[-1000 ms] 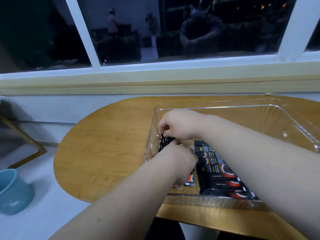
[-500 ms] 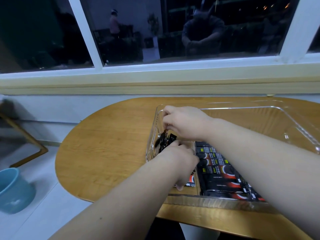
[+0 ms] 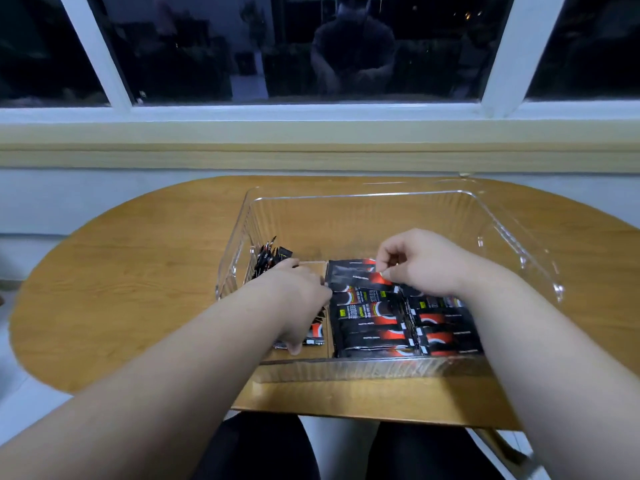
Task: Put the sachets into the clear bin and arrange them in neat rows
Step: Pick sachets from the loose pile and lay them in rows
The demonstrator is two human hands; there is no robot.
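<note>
Black-and-red foil sachets (image 3: 374, 323) lie in flat rows at the near end of the clear plastic bin (image 3: 502, 233). The right hand (image 3: 420, 266) pinches one end of the farthest sachet (image 3: 349, 276). The left hand (image 3: 294, 301) meets the other end, and I cannot tell its grip. The sachets are probably light, slick and floppy, so they are best held by both ends.

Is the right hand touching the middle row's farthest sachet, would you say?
Touching: head view shows the right hand pinching the red end of the farthest sachet.

Wooden table (image 3: 131, 289) beneath dark white-framed window (image 3: 298, 50).
</note>
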